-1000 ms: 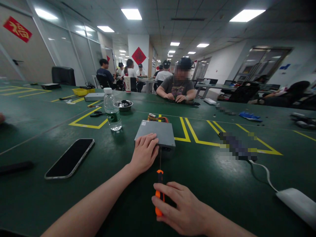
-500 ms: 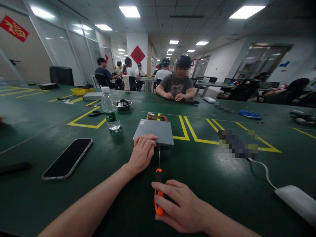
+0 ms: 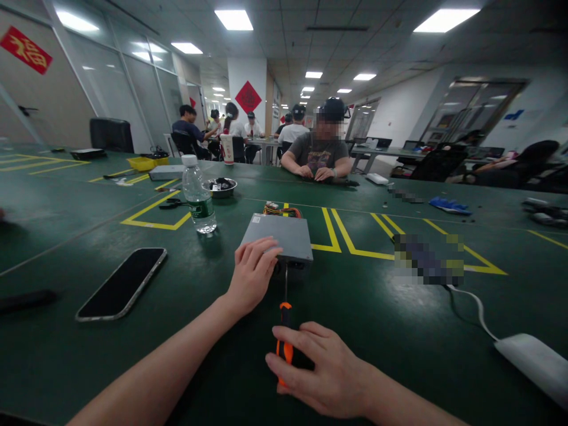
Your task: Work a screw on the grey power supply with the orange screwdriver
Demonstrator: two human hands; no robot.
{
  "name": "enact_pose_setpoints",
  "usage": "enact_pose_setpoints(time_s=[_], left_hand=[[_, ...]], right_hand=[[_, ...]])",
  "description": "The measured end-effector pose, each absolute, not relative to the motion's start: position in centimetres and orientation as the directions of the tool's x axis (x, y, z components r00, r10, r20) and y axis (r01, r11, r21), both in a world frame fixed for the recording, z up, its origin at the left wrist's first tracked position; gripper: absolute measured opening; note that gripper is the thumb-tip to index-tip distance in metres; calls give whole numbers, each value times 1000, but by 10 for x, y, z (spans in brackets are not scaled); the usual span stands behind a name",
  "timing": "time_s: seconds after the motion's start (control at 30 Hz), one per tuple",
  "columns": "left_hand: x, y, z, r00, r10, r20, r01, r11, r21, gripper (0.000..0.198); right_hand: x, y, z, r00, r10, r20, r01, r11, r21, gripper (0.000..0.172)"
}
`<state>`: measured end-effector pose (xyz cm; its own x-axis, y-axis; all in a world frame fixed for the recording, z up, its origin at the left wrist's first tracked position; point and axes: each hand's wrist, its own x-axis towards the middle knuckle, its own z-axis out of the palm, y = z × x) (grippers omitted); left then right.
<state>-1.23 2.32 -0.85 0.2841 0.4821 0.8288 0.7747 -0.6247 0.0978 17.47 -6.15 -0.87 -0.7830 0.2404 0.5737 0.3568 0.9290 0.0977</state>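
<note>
A grey metal computer power supply lies on the green table, its bundle of coloured wires at the far side. Over its near left corner is my left hand, fingers closed on the top edge; the thumb is hidden. My right hand grips the orange and black handle of a screwdriver between thumb and fingers. The screwdriver's shaft points away from me, and its tip meets the near face of the power supply beside the socket. What the tip touches is too small to make out.
Left of the power supply stand a water bottle and a metal bowl of small parts. A phone lies nearer me. On the right are a white device with a cable and a blurred dark object. A person sits opposite.
My right hand's fingers have shifted around the screwdriver handle, and the handle appears turned. My left hand has slid slightly left on the power supply.
</note>
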Motion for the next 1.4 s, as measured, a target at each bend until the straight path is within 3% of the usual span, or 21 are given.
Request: enact_pose_setpoints(time_s=[0.13, 0.27, 0.43, 0.67, 0.83, 0.97, 1.2, 1.4], left_hand=[[-10, 22, -7, 338, 555, 760, 801, -594, 78, 40], [-11, 22, -7, 394, 565, 725, 791, -610, 46, 38], [-13, 24, -8, 444, 547, 710, 777, -630, 0, 44], [-11, 18, -5, 488, 597, 637, 822, -560, -104, 47], [-9, 14, -3, 496, 635, 592, 837, -530, -133, 50], [-9, 14, -4, 486, 647, 587, 839, -532, -109, 49], [-10, 18, -7, 454, 634, 626, 819, -573, -14, 43], [-10, 18, -11, 361, 626, 691, 799, -590, 117, 36]], right_hand=[[174, -59, -16, -747, 191, 636, 348, 928, 131, 15], [174, -59, -15, -725, 210, 656, 329, 942, 62, 21], [174, -62, -4, -800, 246, 547, 334, 940, 66, 28], [175, -59, -9, -722, 186, 667, 310, 948, 72, 18], [174, -60, -3, -749, 222, 624, 345, 935, 80, 24], [175, -59, -4, -748, 219, 626, 355, 930, 99, 25], [176, -59, -8, -708, 249, 661, 344, 939, 14, 28], [175, -61, -1, -770, 227, 597, 355, 929, 105, 27]])
